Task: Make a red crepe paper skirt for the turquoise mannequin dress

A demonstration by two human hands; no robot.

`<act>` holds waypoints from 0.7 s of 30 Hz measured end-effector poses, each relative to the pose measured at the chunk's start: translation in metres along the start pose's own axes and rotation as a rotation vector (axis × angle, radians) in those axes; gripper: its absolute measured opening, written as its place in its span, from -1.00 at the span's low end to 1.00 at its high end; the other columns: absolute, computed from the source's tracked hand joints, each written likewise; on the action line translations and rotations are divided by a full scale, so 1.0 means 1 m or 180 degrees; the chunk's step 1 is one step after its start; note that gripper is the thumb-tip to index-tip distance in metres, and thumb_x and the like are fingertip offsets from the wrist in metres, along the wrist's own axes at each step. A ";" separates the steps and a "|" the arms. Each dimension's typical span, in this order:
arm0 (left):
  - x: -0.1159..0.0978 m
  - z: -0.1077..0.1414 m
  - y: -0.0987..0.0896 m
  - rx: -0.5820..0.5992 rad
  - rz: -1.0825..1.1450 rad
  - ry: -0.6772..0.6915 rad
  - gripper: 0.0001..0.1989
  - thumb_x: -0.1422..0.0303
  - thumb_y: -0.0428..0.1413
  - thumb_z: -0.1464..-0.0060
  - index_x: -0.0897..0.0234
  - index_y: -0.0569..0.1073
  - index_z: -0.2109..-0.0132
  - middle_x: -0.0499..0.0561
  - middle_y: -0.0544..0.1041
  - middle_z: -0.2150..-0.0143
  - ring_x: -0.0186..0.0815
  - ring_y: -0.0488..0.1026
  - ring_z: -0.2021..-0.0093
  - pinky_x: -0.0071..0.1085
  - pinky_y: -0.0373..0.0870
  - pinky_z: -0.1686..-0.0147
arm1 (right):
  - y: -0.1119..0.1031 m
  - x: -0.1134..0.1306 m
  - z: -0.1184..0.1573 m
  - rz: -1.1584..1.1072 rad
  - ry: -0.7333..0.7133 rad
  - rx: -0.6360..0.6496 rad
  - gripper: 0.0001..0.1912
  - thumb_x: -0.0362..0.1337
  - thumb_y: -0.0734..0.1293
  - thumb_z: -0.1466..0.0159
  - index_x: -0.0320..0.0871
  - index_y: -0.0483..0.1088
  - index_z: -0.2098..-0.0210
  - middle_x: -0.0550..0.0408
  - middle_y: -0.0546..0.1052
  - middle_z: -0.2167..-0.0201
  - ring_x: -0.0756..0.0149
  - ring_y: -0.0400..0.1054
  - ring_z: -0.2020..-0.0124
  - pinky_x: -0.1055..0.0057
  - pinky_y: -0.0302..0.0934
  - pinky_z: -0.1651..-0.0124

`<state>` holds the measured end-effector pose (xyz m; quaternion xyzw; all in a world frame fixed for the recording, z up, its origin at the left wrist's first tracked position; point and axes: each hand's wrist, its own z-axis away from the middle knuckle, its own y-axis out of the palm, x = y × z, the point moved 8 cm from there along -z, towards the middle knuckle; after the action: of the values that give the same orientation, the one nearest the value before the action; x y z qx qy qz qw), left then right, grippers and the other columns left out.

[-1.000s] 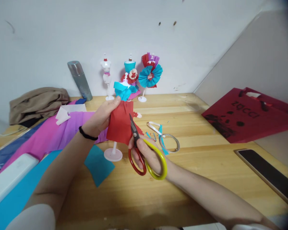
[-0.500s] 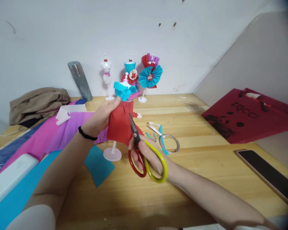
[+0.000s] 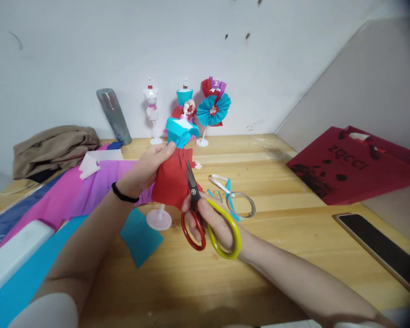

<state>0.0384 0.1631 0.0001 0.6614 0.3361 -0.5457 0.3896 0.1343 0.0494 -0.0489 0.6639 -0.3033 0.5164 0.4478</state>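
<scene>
My left hand (image 3: 149, 165) is closed around the waist of a small dress-form mannequin, its thumb pressed where the crumpled blue paper top (image 3: 180, 132) meets the red crepe-paper skirt (image 3: 171, 180). The mannequin leans a little to the right above its round white base (image 3: 159, 219). In my right hand (image 3: 213, 218) is a pair of scissors (image 3: 193, 191) with one red and one yellow handle loop. The dark blades point up in front of the skirt's right side, nearly together; whether they touch the paper I cannot tell.
Behind stand a bare white mannequin (image 3: 152, 109), a blue-topped one (image 3: 184, 95) and one with a blue paper rosette (image 3: 213, 110). A tape roll (image 3: 252, 207), phone (image 3: 376, 248) and red bag (image 3: 358, 166) lie right. Purple paper (image 3: 112, 171) and a blue piece (image 3: 141, 237) lie left.
The mannequin's top has tilted slightly to the right in my left hand. The scissors' handle loops have spread a little, and the blades have shifted slightly right.
</scene>
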 end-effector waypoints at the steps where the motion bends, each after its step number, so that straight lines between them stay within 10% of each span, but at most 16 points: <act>1: 0.000 0.000 0.000 -0.0008 -0.0011 0.0001 -0.64 0.06 0.19 -0.16 0.27 0.48 0.39 0.04 0.53 0.48 -0.18 0.56 0.37 -0.38 0.46 0.45 | 0.000 0.001 0.000 0.0038 -0.0024 -0.0015 -0.38 0.33 0.26 -0.29 -0.17 0.32 0.25 0.28 0.35 0.64 0.53 0.20 0.72 0.57 0.04 0.66; 21: -0.002 0.001 -0.003 0.0013 -0.0101 0.0045 -0.62 0.03 0.20 -0.14 0.28 0.52 0.37 0.08 0.56 0.44 -0.20 0.53 0.38 -0.40 0.41 0.45 | 0.004 -0.004 0.004 -0.0478 0.0182 0.0031 -0.42 0.30 0.34 -0.25 -0.14 0.31 0.26 0.31 0.33 0.60 0.58 0.13 0.76 0.61 0.01 0.75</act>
<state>0.0354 0.1633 0.0016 0.6607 0.3482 -0.5478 0.3771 0.1316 0.0444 -0.0517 0.6720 -0.2372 0.5016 0.4905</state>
